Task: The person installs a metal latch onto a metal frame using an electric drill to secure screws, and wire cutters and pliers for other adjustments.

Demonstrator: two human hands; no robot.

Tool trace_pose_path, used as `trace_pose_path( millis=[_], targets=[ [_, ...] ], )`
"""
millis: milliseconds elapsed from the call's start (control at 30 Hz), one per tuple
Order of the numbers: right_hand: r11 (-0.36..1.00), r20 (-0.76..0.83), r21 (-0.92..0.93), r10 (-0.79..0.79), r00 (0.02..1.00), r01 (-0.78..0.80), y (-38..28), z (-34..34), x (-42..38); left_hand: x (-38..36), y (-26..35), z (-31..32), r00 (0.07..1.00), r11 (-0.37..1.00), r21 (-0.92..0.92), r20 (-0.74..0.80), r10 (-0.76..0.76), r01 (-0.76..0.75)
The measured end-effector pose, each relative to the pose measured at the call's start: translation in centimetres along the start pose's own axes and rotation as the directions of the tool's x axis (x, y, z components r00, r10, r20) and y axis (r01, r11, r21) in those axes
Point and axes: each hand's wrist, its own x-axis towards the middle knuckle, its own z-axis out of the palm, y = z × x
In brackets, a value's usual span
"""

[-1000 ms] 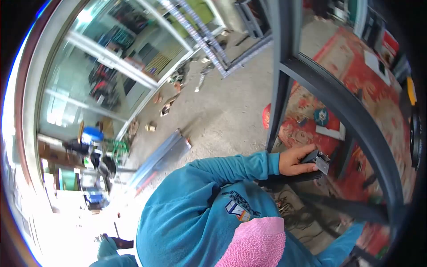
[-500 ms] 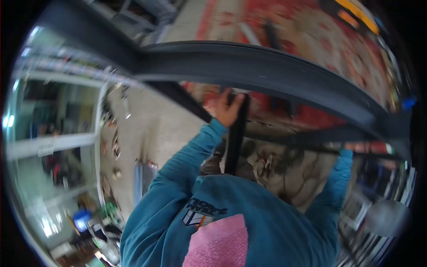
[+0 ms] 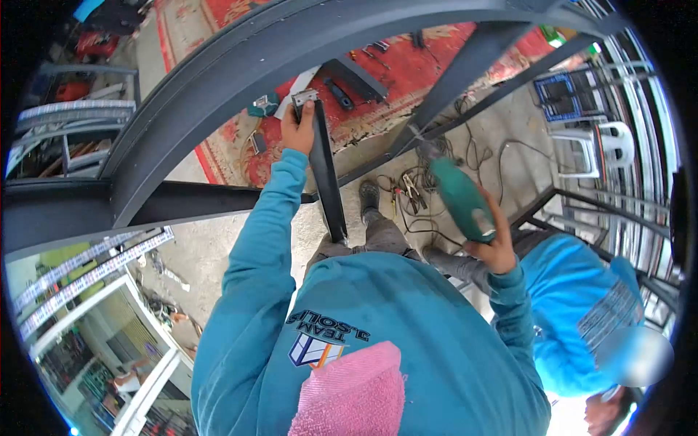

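L hand (image 3: 297,134) clamped on upper end of dark bar (image 3: 329,178), w/ metal fitting (image 3: 304,97) at its tip; R hand (image 3: 497,236), well apart, grips green power tool (image 3: 462,198) nr. dark frame (image 3: 465,69); red rug (image 3: 411,76) beyond.

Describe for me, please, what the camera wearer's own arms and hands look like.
The left sleeve and right sleeve are both long, teal and loosely creased, ending in snug cuffs of the same colour. No print or lettering shows on either. The left hand and right hand wear no gloves, leaving the fingers uncovered.
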Motion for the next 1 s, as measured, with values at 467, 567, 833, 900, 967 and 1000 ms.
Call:
trace_pose_path(
  millis=[467, 567, 833, 900, 967, 1000],
  targets=[
    [0.905, 0.156, -0.283, -0.285, 0.946, 0.319, -3.4, 11.4, 11.1, -1.4, -2.6, 0.8, 1.000, 0.997, 0.077, -0.003, 0.002, -0.002],
    [0.916, 0.172, -0.287, -0.239, 0.956, 0.281, -3.8, 11.8, 11.6, -1.5, -2.0, 0.7, 0.999, 0.982, 0.189, -0.036, 0.028, -0.021],
    [0.868, 0.222, -0.370, -0.262, 0.939, 0.330, -5.1, 11.8, 11.5, -1.4, -2.0, 0.5, 0.998, 0.966, 0.251, -0.037, -0.045, 0.053],
    [0.865, 0.231, -0.374, -0.261, 0.937, 0.334, -5.1, 11.9, 11.3, -1.3, -2.3, 0.6, 0.999, 0.974, 0.223, -0.042, -0.024, 0.033],
    [0.852, 0.233, -0.396, -0.267, 0.935, 0.342, -5.2, 12.0, 11.1, -1.3, -2.6, 0.7, 0.999, 0.981, 0.194, -0.046, -0.001, 0.010],
    [0.853, 0.234, -0.398, -0.263, 0.936, 0.339, -5.2, 12.0, 11.1, -1.3, -2.7, 0.7, 0.999, 0.981, 0.192, -0.045, -0.003, 0.011]
  ],
)
